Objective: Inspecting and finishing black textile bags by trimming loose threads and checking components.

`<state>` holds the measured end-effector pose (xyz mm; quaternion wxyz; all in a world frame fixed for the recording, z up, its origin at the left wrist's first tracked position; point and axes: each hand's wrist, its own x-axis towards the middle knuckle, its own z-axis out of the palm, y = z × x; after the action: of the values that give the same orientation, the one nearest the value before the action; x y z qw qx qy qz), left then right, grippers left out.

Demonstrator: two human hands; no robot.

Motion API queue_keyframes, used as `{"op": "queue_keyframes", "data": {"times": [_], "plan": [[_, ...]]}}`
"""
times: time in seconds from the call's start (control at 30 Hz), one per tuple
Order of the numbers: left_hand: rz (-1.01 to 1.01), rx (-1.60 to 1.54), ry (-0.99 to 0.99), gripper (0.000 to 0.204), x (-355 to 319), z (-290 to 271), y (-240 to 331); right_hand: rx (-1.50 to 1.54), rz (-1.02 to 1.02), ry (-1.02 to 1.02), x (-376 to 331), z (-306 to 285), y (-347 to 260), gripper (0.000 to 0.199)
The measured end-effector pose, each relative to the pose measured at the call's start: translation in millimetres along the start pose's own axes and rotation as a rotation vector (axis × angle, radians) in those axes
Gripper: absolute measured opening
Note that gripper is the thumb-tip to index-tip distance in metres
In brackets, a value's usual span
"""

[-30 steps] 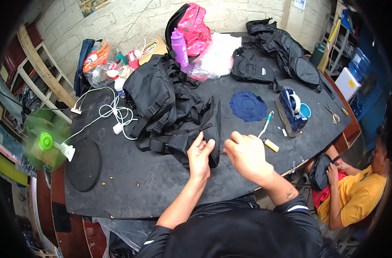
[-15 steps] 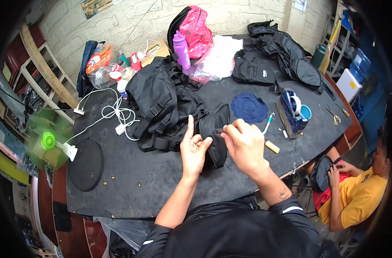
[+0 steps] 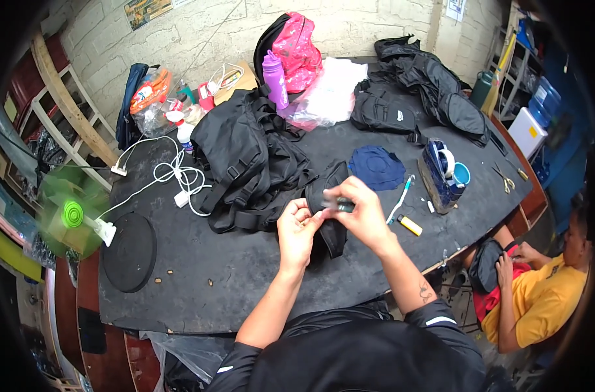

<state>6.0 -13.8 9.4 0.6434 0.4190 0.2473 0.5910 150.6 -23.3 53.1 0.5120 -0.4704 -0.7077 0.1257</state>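
A long black fabric piece (image 3: 333, 238) lies on the dark table (image 3: 245, 274) in front of me, next to a pile of black bags (image 3: 245, 163). My left hand (image 3: 296, 230) has its fingers curled on the left edge of that piece. My right hand (image 3: 363, 212) is just to its right, above the piece, pinching a small dark object (image 3: 340, 206) between thumb and fingers. The fingertips of both hands nearly meet. What the small object is cannot be made out.
A navy round patch (image 3: 376, 167), a teal pen (image 3: 402, 197), a yellow lighter (image 3: 410, 225) and a blue tape dispenser (image 3: 441, 171) lie to the right. White cables (image 3: 180, 178), a green fan (image 3: 69, 215) and a black disc (image 3: 129, 251) sit left. A person in yellow (image 3: 539, 297) sits beyond the right edge.
My hands rose from pressing the black piece flat and came together over it. My right hand now pinches a small dark object, and my left fingers have curled in.
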Motion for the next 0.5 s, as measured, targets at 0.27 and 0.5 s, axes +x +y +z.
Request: {"op": "queue_keyframes", "data": {"times": [0.27,0.5], "plan": [[-0.186,0.188,-0.075,0.028,8.0,-18.9,11.7,1.356,0.470,-0.223,-18.9,-1.6,22.5,0.042],[0.002,-0.460,-0.020,0.039,17.4,-15.4,13.6,1.346,0.624,-0.658,-79.5,7.6,18.7,0.067]]}}
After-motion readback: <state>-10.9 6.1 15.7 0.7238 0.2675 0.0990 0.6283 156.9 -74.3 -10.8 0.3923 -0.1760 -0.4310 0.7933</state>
